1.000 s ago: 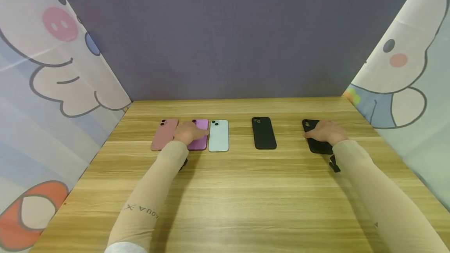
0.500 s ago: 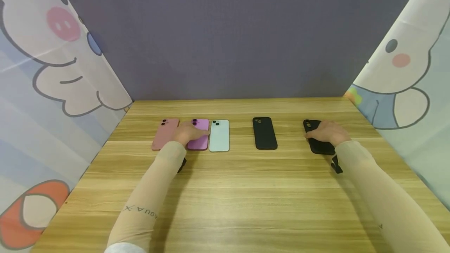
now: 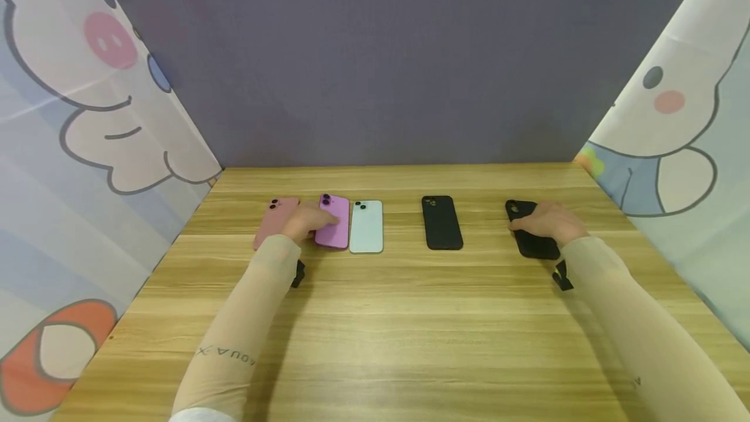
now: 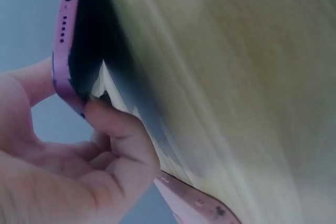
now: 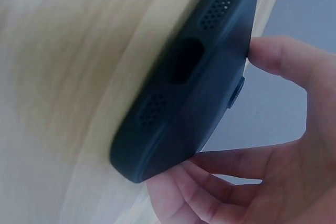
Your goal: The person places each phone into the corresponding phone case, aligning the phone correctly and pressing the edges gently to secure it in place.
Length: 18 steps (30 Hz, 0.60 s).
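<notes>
My left hand point(image 3: 307, 219) pinches a purple phone point(image 3: 334, 221) by its left edge, thumb over the back. In the left wrist view the purple phone point(image 4: 62, 51) is tilted up off the wood, its port end toward the camera and fingertips curled under the dark screen side. At the right, my right hand point(image 3: 549, 221) grips a black phone case point(image 3: 530, 244) lying on the table. The right wrist view has the thumb at one long edge of this black phone case point(image 5: 184, 98) and fingers at the other; its end shows cutouts.
A pink phone point(image 3: 272, 223) lies left of the purple one, partly behind the left hand. A white phone point(image 3: 366, 226) lies just right of it. A second black phone case point(image 3: 442, 223) sits mid-table. A grey panel point(image 3: 398, 64) closes off the back of the wooden table point(image 3: 422, 337).
The purple phone has risen slightly off the table in my left hand, which has shifted a little left. My right hand keeps its grip on the black phone case.
</notes>
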{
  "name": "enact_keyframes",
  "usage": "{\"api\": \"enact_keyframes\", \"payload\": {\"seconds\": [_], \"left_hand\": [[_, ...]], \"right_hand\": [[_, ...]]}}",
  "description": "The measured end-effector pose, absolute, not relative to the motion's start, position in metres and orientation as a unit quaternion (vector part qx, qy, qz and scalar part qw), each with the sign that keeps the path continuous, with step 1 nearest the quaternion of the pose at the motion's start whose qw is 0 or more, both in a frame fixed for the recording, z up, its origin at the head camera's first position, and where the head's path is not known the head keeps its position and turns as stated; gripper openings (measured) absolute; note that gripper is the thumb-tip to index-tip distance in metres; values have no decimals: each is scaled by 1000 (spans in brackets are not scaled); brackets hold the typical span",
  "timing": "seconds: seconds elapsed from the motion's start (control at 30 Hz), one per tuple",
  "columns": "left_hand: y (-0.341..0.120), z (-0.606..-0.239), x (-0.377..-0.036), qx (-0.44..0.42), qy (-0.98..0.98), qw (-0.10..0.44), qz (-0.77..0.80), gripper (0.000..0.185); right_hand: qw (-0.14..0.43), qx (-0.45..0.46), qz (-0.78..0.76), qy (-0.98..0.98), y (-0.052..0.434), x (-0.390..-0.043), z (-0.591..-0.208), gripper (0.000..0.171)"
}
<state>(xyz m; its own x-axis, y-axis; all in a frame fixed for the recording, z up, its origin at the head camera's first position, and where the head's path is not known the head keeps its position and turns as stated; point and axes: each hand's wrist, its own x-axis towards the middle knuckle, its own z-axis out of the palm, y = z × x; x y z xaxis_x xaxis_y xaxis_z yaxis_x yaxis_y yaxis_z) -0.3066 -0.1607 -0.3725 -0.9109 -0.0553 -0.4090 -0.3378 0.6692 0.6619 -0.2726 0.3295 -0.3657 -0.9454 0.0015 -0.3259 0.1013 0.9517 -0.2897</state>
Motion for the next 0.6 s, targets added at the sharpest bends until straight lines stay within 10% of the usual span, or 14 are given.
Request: {"api": "enact_keyframes", "payload": {"seconds": [0.33,0.6], "left_hand": [[-179,-370,-297,-141,883,124,430,19],[-181,-374,-302,-109,816,182,538,7]], "right_hand": [[155,32,-175,972,325,-271,-366,98],[134,26,-186,973,315,-271,-365,89]]}}
